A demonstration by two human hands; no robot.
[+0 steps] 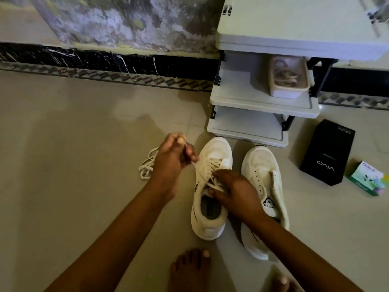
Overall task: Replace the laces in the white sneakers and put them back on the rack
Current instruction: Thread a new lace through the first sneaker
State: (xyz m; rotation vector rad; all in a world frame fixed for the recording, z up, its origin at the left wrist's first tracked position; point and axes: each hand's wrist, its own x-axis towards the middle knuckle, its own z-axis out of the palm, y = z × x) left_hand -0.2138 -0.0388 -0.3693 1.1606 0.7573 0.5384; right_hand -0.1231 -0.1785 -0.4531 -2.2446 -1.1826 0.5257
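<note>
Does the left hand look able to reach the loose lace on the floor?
Probably yes, once freed: the left hand pinches the sneaker's lace, and the loose lace lies bare beside it.

Pale beige tiled floor, faintly glossy, crossed by thin grout lines and soft shadows. At the back, a mottled wall, blotched grey, violet and green, somewhat blurred. Along its foot, a black skirting streaked with white. Below that, a narrow border strip of dark and light diagonal marks, meeting the floor. To the right, against the wall, a white plastic rack of stacked shelves with dark side posts. Dim, even light throughout.
</note>
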